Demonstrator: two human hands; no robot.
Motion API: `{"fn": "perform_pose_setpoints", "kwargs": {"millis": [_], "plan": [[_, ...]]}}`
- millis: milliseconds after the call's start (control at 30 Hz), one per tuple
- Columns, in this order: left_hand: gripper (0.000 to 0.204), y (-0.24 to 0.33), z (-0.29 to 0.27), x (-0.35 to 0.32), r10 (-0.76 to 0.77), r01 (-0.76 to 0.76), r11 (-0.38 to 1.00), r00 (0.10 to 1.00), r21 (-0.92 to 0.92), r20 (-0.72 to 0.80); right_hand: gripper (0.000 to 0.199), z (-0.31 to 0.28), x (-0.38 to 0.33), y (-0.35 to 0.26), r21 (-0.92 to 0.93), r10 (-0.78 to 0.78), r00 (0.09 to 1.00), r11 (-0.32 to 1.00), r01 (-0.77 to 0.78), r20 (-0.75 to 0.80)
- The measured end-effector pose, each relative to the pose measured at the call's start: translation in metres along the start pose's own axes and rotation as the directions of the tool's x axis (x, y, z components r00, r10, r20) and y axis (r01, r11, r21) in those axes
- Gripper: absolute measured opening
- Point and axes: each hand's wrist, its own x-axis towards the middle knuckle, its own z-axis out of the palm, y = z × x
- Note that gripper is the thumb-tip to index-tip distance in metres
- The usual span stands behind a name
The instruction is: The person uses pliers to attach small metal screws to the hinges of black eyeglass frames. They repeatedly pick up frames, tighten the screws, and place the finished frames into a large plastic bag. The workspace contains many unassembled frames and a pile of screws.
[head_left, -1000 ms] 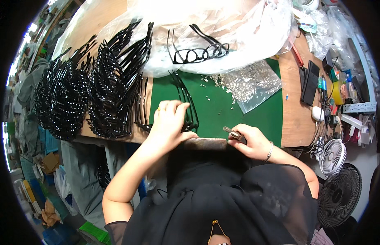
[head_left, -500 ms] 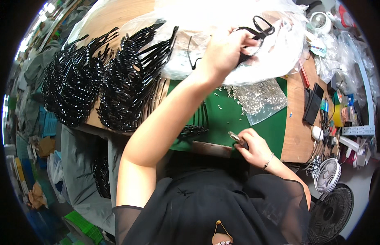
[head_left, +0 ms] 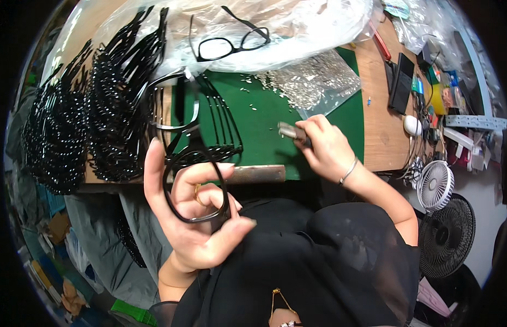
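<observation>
My left hand (head_left: 190,245) is raised near the table's front edge, holding a black eyeglass frame (head_left: 196,143) by its lower rim, with fingers through the lens opening. Over the green mat (head_left: 259,147), my right hand (head_left: 332,147) is closed around a small metal hand tool (head_left: 291,132), whose blunt silver end sticks out; it looks like pliers. Behind the hands, another pair of black glasses (head_left: 235,50) lies on clear plastic sheeting. Beside my left hand, several black frames (head_left: 223,150) stand on the mat, partly hidden by the held frame.
Stacked black eyeglass frames (head_left: 120,117) cover the table's left side. A clear bag (head_left: 340,87) of tiny pale pieces lies at the mat's far right, some spilled. Further right are a black phone-like slab (head_left: 402,84), cables and a white fan (head_left: 435,184). A metal strip (head_left: 259,174) lines the front edge.
My left hand has come back from the far plastic toward me, bringing a black frame up close. My right hand still holds the tool over the mat. The view has shifted.
</observation>
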Motion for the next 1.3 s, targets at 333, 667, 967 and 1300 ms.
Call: {"fn": "perform_pose_setpoints", "kwargs": {"millis": [333,667,967,1300], "plan": [[0.095,-0.017,-0.007,-0.003,0.036,-0.040,0.999,0.981,0.017,0.189,0.013,0.027,0.014,0.013,0.023,0.143,0.986,0.989,-0.146,0.090],[0.093,-0.031,-0.002,-0.006,0.155,-0.197,0.962,0.965,0.190,0.213,0.014,0.040,0.020,0.009,-0.061,0.171,0.983,0.984,-0.168,0.060],[0.092,-0.042,0.007,-0.001,0.141,-0.189,0.960,0.964,0.208,0.223,0.016,0.041,0.020,0.013,-0.071,-0.022,1.000,0.997,0.023,0.009],[0.093,-0.040,0.013,-0.005,0.113,-0.130,0.976,0.988,0.173,0.103,0.009,-0.021,0.006,-0.091,0.807,0.045,0.995,0.582,-0.097,0.087]]}}
